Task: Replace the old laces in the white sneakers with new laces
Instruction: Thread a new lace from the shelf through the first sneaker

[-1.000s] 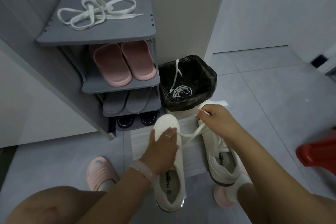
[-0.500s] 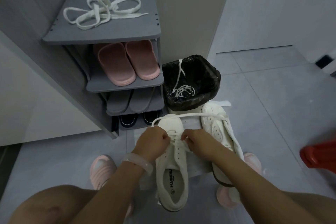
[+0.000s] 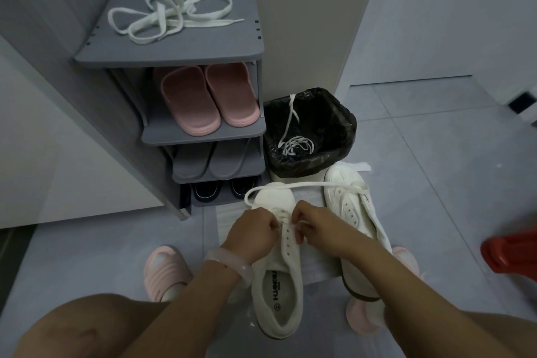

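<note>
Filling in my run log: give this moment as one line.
step: threading lace | left hand: on lace | right hand: on lace | lace | left sneaker | spare lace: on rack | old lace: in bin

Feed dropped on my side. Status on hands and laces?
Left hand and right hand both pinching lace at left sneaker eyelets. Right sneaker unlaced. Spare lace on rack. Nothing blocking.

Left sneaker (image 3: 280,279): white, upright on the floor, toe pointed away, eyelets mostly bare.
Right sneaker (image 3: 353,206): white, unlaced, lay just beside the first, toe near the bin.
Lace in use (image 3: 302,184): white, flat, looped from the left sneaker's front eyelets across both toes.
Spare lace (image 3: 168,16): white, tangled loosely on the top shelf.
Old lace (image 3: 295,142): thin, white, coiled inside the black bin.
</note>
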The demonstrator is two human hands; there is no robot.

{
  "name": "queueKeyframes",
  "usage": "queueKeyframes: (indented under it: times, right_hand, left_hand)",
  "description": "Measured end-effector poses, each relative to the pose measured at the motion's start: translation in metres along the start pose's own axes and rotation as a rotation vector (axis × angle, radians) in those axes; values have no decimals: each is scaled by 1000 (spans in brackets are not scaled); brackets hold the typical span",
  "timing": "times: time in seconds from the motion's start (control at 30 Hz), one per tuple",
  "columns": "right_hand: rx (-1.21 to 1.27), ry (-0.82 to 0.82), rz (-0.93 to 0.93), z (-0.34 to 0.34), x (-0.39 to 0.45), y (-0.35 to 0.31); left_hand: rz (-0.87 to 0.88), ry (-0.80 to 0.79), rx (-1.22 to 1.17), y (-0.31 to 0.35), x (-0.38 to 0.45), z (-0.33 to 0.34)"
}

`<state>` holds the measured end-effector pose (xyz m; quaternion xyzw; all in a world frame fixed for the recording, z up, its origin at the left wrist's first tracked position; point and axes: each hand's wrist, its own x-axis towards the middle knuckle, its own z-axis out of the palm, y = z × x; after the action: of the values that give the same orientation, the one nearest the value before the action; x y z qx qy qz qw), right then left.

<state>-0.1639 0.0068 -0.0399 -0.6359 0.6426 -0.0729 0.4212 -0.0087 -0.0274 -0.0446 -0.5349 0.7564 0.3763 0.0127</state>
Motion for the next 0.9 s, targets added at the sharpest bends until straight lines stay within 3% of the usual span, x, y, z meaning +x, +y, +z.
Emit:
queueKeyframes:
  times: [0.33,0.57,0.73,0.9]
  right_hand:
    - [-105,147,-39,17,1,2]
    - [-135,144,-38,21,3,2]
    - [-77,250,79,28,2,2]
    - [-410,214,-2,25,0,-4]
  left_hand:
    - [-94,-38,-308,-5,4,11]
    - [-126,-38,-380,-11,8,15]
    - [-117,-28,-415,-13,8,18]
    - [-36,-43,-353,-10,6,22]
